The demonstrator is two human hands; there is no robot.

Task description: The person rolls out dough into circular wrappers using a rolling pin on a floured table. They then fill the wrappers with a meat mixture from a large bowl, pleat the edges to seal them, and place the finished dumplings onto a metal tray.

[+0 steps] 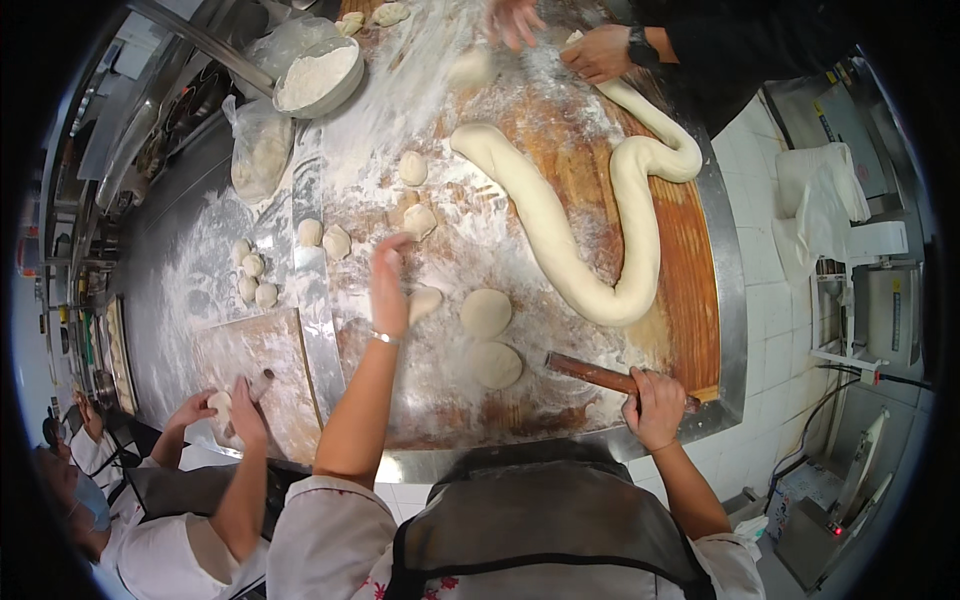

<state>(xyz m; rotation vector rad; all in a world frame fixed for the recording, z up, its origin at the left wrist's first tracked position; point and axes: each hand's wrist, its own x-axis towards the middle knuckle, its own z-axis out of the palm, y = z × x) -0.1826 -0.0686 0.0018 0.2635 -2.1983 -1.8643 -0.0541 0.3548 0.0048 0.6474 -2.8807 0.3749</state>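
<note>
My right hand (656, 411) grips a dark wooden rolling pin (592, 373) near its right end, over the floured board by the front edge. Blurred and seen edge-on, my left hand (388, 292) stretches out above the board with nothing visible in it. A small dough piece (426, 303) lies just right of that hand, partly hidden by it. Beyond its fingertips is another dough piece (419, 222). Two flattened dough rounds, a far one (486, 313) and a near one (496, 365), lie between my hands.
A long, thick dough rope (559, 251) bends across the board's right side. A co-worker's hand (604, 54) touches its far end. At left, another co-worker's hands (246, 412) handle dough on a smaller board (255, 345). A flour bowl (319, 79) and bagged dough (261, 154) stand far left.
</note>
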